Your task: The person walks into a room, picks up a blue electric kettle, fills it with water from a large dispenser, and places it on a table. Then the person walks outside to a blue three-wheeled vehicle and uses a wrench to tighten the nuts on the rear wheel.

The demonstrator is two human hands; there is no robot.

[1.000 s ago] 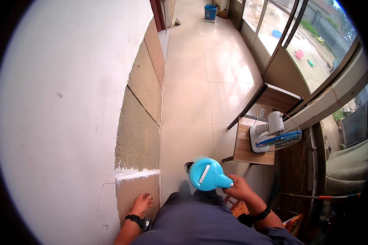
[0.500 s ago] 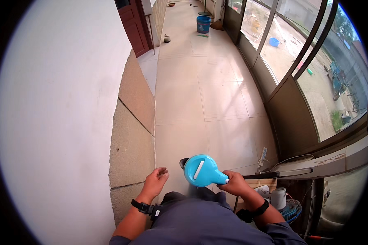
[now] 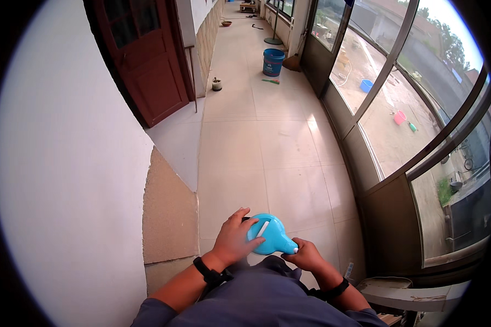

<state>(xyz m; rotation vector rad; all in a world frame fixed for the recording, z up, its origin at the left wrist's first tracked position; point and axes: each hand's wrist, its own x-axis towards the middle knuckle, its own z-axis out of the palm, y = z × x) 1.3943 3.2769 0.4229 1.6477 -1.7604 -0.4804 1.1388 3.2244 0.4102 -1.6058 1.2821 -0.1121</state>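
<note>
A light-blue electric kettle (image 3: pixel 274 238), seen from above, is held in front of my body with its lid shut. My right hand (image 3: pixel 304 255) is closed round its handle, at the lower right of the lid. My left hand (image 3: pixel 235 237) reaches over the kettle's left side, fingers and thumb spread at the lid, close to the white lid grip (image 3: pixel 262 229). That hand is slightly smeared, and whether it presses on the lid I cannot tell. It covers the dark spout almost wholly.
Ahead runs a tiled corridor (image 3: pixel 232 147). A white wall (image 3: pixel 76 180) and red-brown door (image 3: pixel 147 65) line the left, glazed metal panels (image 3: pixel 387 212) the right. Farther off stand a blue bucket (image 3: pixel 273 64) and a small pot (image 3: pixel 216 84). A power strip (image 3: pixel 349 269) lies near my right forearm.
My left hand has come right, from beside the kettle to over its lid. The door now shows more fully and the bucket looks nearer. My right hand still grips the handle.
</note>
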